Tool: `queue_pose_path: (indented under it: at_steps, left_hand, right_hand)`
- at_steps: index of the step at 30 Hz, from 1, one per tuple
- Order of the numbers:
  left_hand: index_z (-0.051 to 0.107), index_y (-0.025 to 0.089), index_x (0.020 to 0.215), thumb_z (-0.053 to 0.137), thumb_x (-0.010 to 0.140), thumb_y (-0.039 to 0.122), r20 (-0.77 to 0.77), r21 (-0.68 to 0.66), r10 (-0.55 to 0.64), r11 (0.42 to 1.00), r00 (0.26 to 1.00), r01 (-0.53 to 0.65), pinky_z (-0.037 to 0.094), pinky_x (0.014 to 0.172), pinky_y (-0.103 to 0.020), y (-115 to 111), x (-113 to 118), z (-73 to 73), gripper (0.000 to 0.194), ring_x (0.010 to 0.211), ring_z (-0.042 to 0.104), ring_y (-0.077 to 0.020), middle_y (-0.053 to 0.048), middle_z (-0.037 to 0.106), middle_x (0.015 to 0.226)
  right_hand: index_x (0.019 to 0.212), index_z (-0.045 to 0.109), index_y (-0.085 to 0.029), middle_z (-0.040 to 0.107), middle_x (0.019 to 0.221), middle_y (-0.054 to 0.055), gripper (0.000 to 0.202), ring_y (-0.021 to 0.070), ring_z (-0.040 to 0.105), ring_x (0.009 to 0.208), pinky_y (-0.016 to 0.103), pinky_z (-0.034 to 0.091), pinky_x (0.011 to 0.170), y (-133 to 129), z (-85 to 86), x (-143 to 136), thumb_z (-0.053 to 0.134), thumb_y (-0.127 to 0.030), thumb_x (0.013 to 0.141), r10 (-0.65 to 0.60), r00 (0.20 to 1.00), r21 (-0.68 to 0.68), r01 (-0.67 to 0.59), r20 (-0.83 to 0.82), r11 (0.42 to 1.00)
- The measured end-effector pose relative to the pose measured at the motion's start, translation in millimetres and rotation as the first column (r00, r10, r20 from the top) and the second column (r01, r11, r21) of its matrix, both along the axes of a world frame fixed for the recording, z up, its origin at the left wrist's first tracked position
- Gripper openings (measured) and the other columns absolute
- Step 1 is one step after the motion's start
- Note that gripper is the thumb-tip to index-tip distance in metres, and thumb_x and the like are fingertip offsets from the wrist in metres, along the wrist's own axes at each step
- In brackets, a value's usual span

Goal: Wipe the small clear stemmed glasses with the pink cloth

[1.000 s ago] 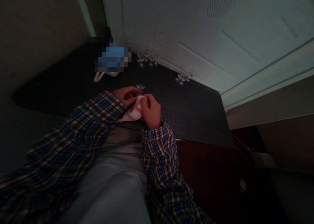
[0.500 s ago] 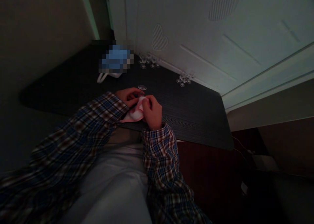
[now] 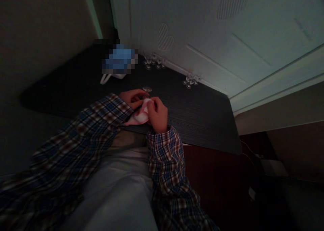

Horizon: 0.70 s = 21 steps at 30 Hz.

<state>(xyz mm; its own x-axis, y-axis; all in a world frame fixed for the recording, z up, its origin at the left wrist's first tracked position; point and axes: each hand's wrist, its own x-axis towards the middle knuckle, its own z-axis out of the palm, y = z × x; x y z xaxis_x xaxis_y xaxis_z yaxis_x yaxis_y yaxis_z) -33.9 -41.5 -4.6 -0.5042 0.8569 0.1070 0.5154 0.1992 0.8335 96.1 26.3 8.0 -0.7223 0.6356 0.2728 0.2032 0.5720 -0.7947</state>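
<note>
Your left hand pinches a clear disc-topped piece, likely slippery, best held mid-stem; your right hand clutches soft pink-and-white cloth.

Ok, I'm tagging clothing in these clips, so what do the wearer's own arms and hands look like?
Both arms are in loose, long plaid sleeves, dark blue crossed with white and reddish brown, reaching the wrists. The hands wear no gloves; the picture is too dim to rule out small jewellery.
</note>
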Motion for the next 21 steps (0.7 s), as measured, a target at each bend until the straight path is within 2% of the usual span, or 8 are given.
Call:
queue_pose_path:
  at_steps: [6,15,21]
  left_hand:
    - [0.053,0.017,0.107,0.048,0.067,0.033,0.023,-0.008,-0.01,1.0,1.0,0.01,0.045,0.057,-0.021,0.3,-1.8,-3.6,0.043,0.067,0.057,-0.0127,-0.005,0.062,0.097]
    - [0.052,0.016,0.108,0.049,0.067,0.034,0.011,-0.043,-0.025,0.999,1.0,0.025,0.045,0.059,-0.02,0.0,-3.0,-0.1,0.044,0.07,0.058,-0.0129,-0.005,0.062,0.096]
    - [0.053,0.017,0.107,0.049,0.068,0.036,0.014,0.002,-0.022,1.0,1.0,0.022,0.047,0.061,-0.023,0.5,-2.0,-3.0,0.043,0.071,0.058,-0.0134,-0.005,0.06,0.103]
  right_hand:
    - [0.085,0.05,-0.021,0.053,0.074,-0.002,0.022,0.0093,0.051,0.068,0.02,0.035,0.065,0.0,0.4,0.5,0.031,-0.032,0.084,0.007,1.0,0.002,-0.007,0.002,1.0]
    - [0.084,0.05,-0.02,0.054,0.076,-0.002,0.021,0.0096,0.051,0.071,0.021,0.035,0.066,1.3,-1.4,-1.1,0.032,-0.031,0.084,0.01,1.0,0.012,-0.01,-0.026,1.0]
    - [0.084,0.05,-0.021,0.054,0.074,-0.002,0.021,0.0091,0.05,0.069,0.02,0.035,0.064,1.3,0.0,-0.6,0.032,-0.031,0.083,0.018,0.999,0.002,-0.018,-0.026,1.0]
